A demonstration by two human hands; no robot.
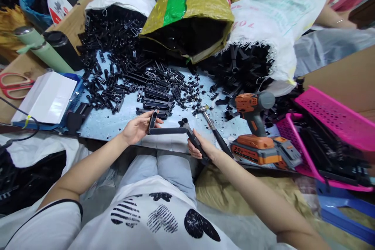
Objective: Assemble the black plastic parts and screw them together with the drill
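Observation:
Between my two hands spans a black jointed bracket arm, bent at both ends. My left hand is closed on its upright left section. With my right hand I grip the thicker black end section, which slants down to the right. A hammer with a black handle lies just beyond my right hand. Beyond the bracket, several long black bars lie side by side on the light blue table, among small loose metal and black parts.
An orange cordless drill stands at the right, beside a pink basket of black parts. Open sacks spill black pieces at the back. Red scissors, a white box and a green bottle are left. Another person's arm shows top right.

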